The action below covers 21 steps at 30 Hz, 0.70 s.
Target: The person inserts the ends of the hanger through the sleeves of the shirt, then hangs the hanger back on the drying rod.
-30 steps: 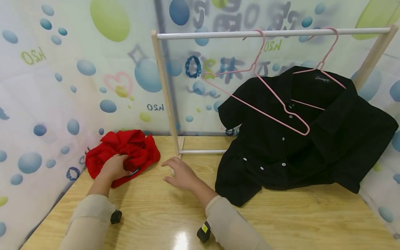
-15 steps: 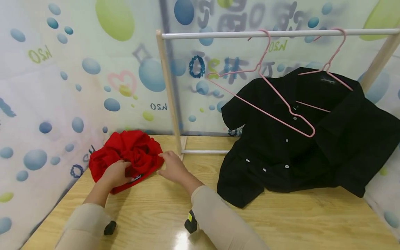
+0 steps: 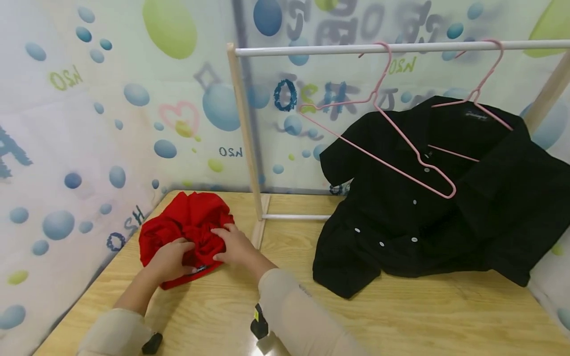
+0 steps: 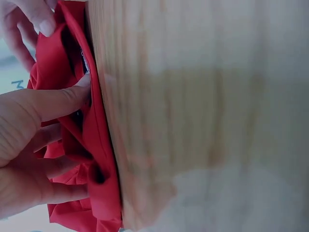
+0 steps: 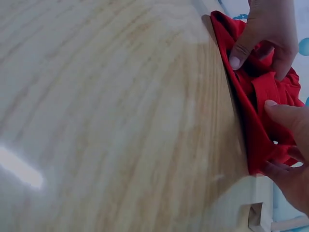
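Note:
A bunched red shirt [image 3: 191, 222] lies on the table at the left, with a small dark label showing at its front edge. My left hand [image 3: 171, 261] grips the cloth beside that label; in the left wrist view its thumb [image 4: 65, 99] presses on the label and the other fingers dig into the folds. At the shirt's right side is my right hand [image 3: 236, 246]. In the right wrist view the right thumb [image 5: 280, 112] lies on top of the cloth while the fingers curl under its edge.
A rack with a white rail [image 3: 311, 50] and wooden posts [image 3: 246, 133] stands behind and to the right. From it hang a bare pink hanger [image 3: 401, 173] and a black short-sleeved shirt [image 3: 396, 222] on another pink hanger. A printed curtain [image 3: 107, 158] encloses the wooden table [image 3: 213, 316].
My right hand has moved left from beside the shirt onto its right side. My left hand has kept hold of the cloth. The camera view has shifted slightly left.

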Available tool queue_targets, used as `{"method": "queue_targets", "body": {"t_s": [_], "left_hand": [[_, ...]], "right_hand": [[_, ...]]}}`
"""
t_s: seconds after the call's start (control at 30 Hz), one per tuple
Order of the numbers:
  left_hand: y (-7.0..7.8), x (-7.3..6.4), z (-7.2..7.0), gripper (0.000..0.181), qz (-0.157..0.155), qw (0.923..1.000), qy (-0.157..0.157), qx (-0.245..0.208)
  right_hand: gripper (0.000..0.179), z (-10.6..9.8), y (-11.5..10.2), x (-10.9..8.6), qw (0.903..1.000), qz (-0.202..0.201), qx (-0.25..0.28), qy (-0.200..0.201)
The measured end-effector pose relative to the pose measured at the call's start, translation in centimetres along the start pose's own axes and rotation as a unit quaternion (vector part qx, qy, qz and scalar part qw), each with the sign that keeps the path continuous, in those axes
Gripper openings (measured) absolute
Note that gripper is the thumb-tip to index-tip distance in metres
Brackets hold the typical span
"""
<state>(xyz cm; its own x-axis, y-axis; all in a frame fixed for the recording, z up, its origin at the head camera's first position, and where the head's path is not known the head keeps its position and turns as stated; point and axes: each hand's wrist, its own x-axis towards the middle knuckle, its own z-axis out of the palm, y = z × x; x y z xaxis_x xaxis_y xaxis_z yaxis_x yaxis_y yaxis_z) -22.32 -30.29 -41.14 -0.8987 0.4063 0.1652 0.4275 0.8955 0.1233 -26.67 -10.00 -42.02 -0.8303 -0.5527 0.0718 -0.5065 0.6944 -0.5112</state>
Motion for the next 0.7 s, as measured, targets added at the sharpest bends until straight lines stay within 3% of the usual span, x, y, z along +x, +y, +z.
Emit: {"method": "queue_targets", "body": {"t_s": [0.27,0.57,0.7], "left_hand": [[0.9,-0.9,-0.2,0.049,0.005,0.9999,-0.014,-0.008],[1.9,-2.1,-0.4,0.035,0.046,0.9988,-0.003,-0.016],[2.6,-2.6,-0.4,0.029,0.063,0.9976,-0.009,-0.029]], "right_hand": [[0.044,0.2,-0.4,-0.9,0.9968,-0.043,-0.058,-0.035],[0.036,-0.6,-0.4,-3.2,0.9938,-0.062,-0.081,-0.042],[0.034,-0.7,-0.4,-4.5,0.9887,-0.090,-0.114,-0.038]]}}
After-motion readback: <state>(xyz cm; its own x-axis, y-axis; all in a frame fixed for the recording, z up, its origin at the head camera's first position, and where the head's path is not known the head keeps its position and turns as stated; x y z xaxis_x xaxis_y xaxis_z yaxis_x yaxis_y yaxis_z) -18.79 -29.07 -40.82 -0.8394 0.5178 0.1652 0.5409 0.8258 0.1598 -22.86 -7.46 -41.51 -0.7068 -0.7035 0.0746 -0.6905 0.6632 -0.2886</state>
